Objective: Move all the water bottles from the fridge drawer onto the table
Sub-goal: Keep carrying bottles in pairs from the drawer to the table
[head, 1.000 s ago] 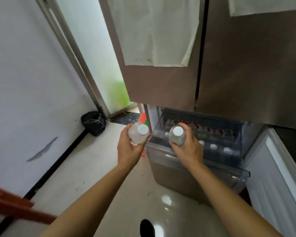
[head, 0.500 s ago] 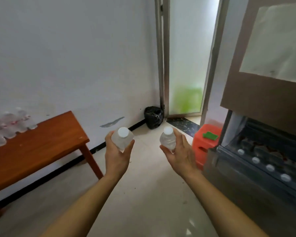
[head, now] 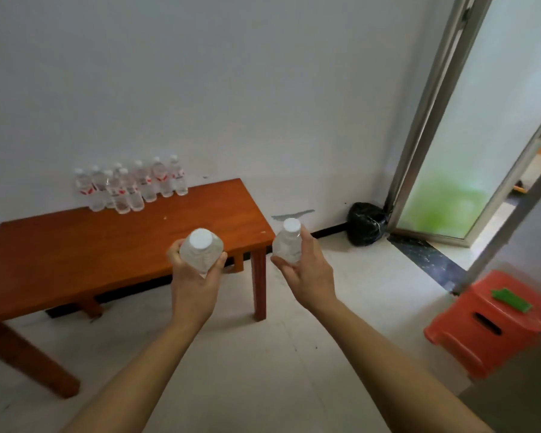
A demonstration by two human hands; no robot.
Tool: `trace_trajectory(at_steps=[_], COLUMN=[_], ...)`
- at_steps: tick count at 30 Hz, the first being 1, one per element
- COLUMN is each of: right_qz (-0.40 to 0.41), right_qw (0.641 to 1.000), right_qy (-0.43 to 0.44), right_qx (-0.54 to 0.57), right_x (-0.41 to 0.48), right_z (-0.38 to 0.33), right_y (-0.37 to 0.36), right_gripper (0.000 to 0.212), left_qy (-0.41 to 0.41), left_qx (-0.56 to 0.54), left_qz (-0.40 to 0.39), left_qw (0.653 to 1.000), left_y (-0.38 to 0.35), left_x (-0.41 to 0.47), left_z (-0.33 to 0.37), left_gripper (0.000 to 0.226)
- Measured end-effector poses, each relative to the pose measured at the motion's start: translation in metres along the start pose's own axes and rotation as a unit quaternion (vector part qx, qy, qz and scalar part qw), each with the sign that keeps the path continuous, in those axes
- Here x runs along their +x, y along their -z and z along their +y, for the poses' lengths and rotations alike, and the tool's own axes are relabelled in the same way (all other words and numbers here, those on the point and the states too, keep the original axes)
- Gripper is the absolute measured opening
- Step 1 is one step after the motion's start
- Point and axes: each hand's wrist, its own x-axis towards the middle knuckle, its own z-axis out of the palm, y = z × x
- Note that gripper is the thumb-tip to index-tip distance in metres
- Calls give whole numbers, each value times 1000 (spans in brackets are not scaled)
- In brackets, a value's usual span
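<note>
Wooden table (head: 75, 254) at left of frame w/ a tight cluster of upright water bottles (head: 128, 189) at its far edge by the wall, upper left; pale tile floor (head: 294, 354) also carries a black bag (head: 367, 225) center right & an orange stool (head: 487, 323) lower right.

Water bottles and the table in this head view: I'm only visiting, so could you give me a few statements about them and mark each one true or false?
1. The left hand grips the left bottle, and the right hand grips the right bottle. True.
2. The table holds nothing. False: a cluster of bottles stands at its back edge, by the wall.
3. The cluster of bottles lies toppled. False: they stand upright.
4. An orange stool stands on the floor with a green item on top. True.
5. The left bottle has no cap. False: a white cap is on it.
</note>
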Motion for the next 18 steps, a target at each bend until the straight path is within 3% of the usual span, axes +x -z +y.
trace_trajectory(at_steps=[8, 13, 18], right_qz=[-32, -79, -111], right_qw=[997, 990, 986], right_qy=[22, 27, 2], right_qx=[66, 112, 125], right_x=[82, 156, 249], right_z=[-52, -58, -74], right_y=[-118, -212, -296], right_gripper=[78, 78, 91], left_qy=[-12, 18, 49], left_qx=[11, 22, 67], left_qz=[91, 105, 88], left_qw=[996, 994, 993], left_y=[53, 57, 59], left_x=[96, 183, 280], left_z=[-80, -143, -193], left_gripper=[67, 70, 67])
